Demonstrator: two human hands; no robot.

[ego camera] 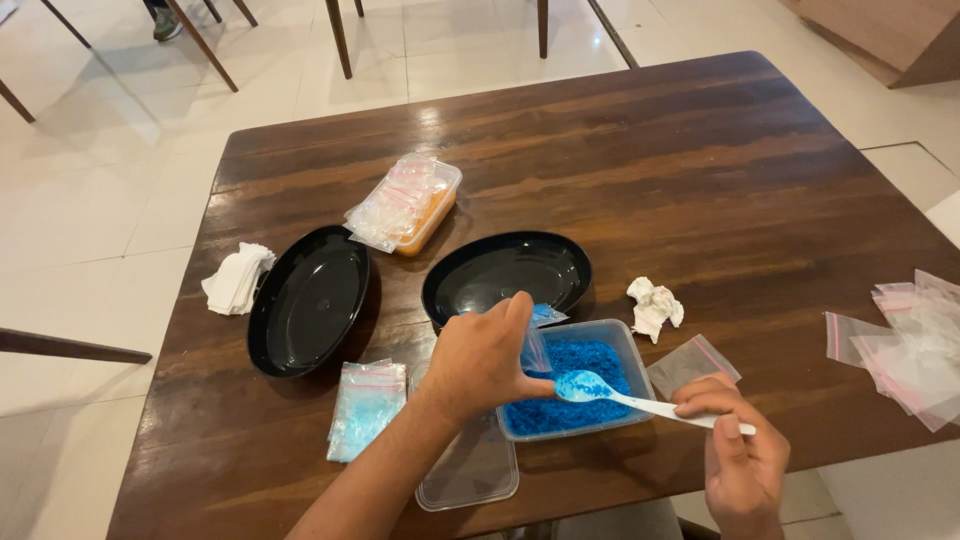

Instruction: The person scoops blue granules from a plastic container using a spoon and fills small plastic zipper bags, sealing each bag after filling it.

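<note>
My left hand (482, 358) pinches a small clear zip bag (535, 340) holding some blue grains, over a clear tub of blue grains (572, 385) near the table's front edge. My right hand (738, 450) grips the handle of a white plastic spoon (625, 394), whose bowl carries blue grains just below the bag's mouth. A filled bag of pale blue grains (366, 407) lies left of my left forearm. The tub's clear lid (470, 470) rests under that forearm.
Two black oval trays (308, 300) (508, 270) sit behind the tub. A tub of orange grains (425, 215) topped with small bags stands further back. Crumpled tissue (653, 305), folded white tissue (237, 278), an empty bag (692, 364) and a pile of empty bags (915, 345) lie around.
</note>
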